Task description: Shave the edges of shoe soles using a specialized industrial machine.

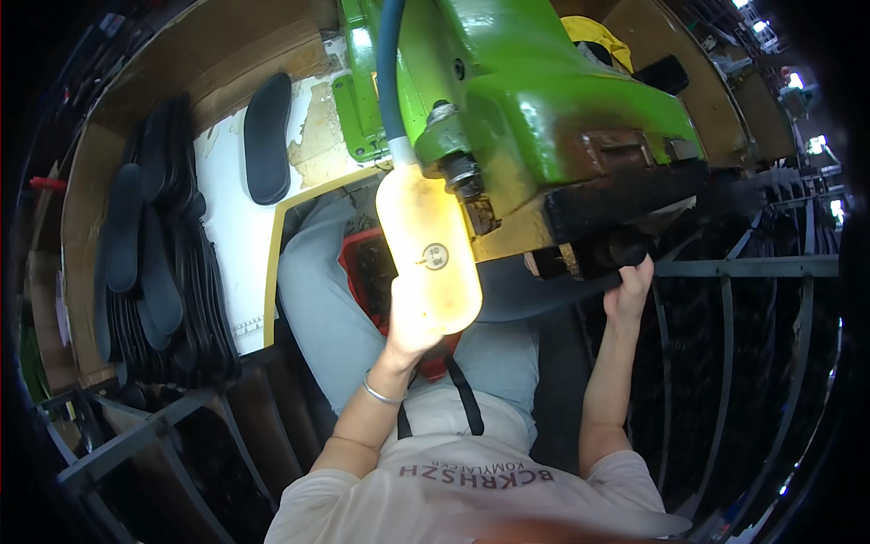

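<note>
In my left hand [412, 331] is a pale shoe sole [426, 218], glowing yellow-white under strong light, with a small round mark on its face. The thumb lies along its near left edge, and the other fingers are mostly hidden. The sole's far end lies beside the head of a green machine [580, 118], under the pale end of a blue hose-like arm [390, 72]. My right hand [630, 288] is raised at the machine's right side, fingers curled against a dark rounded part [625, 245]. Shadow hides what those fingers hold.
Black soles [159, 245] stand packed in a cardboard box at left. A single black sole [267, 140] lies on the white worktop [227, 218] beside the machine. Below is a red container [358, 263] between my knees. Metal racks [725, 272] flank me, and yellow cloth [594, 36] lies behind the machine.
</note>
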A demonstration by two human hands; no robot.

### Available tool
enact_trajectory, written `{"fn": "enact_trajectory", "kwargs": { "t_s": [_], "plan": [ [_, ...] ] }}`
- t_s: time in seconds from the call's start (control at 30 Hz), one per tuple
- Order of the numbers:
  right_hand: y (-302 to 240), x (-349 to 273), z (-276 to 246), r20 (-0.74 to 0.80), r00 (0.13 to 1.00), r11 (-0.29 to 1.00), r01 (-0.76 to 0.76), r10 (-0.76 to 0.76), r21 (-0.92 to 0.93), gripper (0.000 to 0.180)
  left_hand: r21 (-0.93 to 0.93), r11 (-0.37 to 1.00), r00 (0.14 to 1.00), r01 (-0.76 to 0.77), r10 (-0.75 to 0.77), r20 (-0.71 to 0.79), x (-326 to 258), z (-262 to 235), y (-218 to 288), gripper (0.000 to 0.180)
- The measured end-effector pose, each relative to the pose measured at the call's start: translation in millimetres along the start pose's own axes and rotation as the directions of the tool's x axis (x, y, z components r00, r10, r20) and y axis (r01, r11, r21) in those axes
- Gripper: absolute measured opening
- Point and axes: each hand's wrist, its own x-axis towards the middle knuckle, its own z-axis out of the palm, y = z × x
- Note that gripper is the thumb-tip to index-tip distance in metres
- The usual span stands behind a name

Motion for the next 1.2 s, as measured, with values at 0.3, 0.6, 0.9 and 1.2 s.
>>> {"fn": "enact_trajectory", "kwargs": {
  "t_s": [0.3, 0.6, 0.9, 1.2],
  "plan": [
    [65, 19, 30, 0.110, 0.992, 0.966, 0.029, -0.059, 0.256, 0.031, 0.071, 0.997, 0.999, 0.017, -0.013, -0.046, -1, -52, 58, 0.024],
    [46, -34, 130, 0.261, 0.930, 0.880, 0.337, -0.257, -0.335, 0.023, 0.025, 0.987, 0.926, 0.159, -0.141, -0.350, -49, -120, 63, 0.022],
    [46, -28, 146, 0.331, 0.922, 0.959, 0.255, -0.201, -0.127, 0.026, 0.048, 0.844, 0.842, 0.534, -0.525, -0.123, -125, -67, 12, 0.016],
    [46, -39, 119, 0.247, 0.951, 0.966, 0.221, -0.184, -0.133, 0.016, 0.528, 0.833, 0.986, -0.166, 0.153, 0.069, -11, 8, 37, 0.029]
  ]
}}
